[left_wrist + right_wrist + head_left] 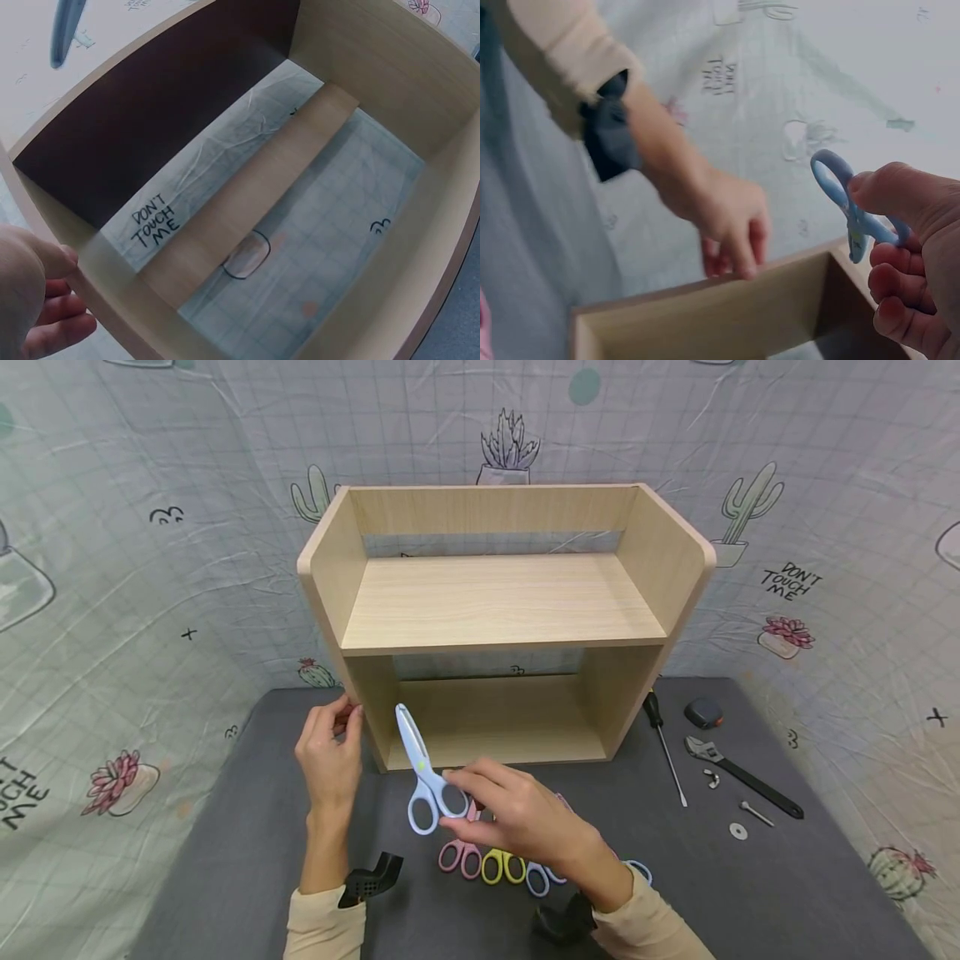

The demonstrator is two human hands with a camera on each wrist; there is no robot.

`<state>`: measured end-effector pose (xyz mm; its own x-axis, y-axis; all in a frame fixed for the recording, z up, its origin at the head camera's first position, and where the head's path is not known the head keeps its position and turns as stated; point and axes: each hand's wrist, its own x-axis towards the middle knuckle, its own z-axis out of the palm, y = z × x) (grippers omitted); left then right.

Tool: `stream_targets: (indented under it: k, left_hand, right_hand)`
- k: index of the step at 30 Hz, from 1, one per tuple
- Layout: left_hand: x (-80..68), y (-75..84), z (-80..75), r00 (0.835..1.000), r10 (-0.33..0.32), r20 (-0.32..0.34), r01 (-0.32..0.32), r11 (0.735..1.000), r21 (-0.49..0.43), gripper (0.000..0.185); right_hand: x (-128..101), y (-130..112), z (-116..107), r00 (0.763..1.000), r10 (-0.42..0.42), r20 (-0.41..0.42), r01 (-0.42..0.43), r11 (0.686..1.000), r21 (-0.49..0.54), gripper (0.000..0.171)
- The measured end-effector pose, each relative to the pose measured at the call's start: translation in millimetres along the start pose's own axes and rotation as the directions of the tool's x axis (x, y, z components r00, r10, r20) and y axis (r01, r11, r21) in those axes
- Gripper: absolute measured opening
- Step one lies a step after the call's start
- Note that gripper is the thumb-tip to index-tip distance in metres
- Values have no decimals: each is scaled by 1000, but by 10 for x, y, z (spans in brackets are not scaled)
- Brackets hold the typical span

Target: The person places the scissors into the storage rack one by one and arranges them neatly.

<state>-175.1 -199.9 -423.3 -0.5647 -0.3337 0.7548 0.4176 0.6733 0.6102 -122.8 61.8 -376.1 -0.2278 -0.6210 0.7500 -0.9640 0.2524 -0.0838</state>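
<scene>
A two-tier light wooden shelf (pixel 495 602) stands upright in the middle of the table. My left hand (pixel 330 752) is at its left side panel, thumb on the front edge and the other fingers curled outside, as the left wrist view shows. With thumb and fingers, my right hand (pixel 525 810) pinches one handle loop of light blue scissors (pixel 425 778). Their closed blades point up and left, in front of the lower compartment. Below that hand lie pink scissors (pixel 441 860), yellow scissors (pixel 497 852) and blue scissors (pixel 528 881), partly hidden by it.
To the right of the shelf lie a screwdriver (pixel 655 712), a tape measure (pixel 703 712), an adjustable wrench (pixel 757 787), a wing nut (pixel 712 780), a bolt (pixel 757 814) and a washer (pixel 738 831). A printed cloth (pixel 225 568) hangs around the grey table (pixel 232 860).
</scene>
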Motion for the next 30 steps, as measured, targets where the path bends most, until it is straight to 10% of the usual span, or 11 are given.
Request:
stream_targets:
  k: [30]
  left_hand:
    - [-34,-26,45,1000,-23,-6,23,1000,-17,27]
  right_hand:
    - [1143,686,-133,983,181,-45,-184,979,-90,36]
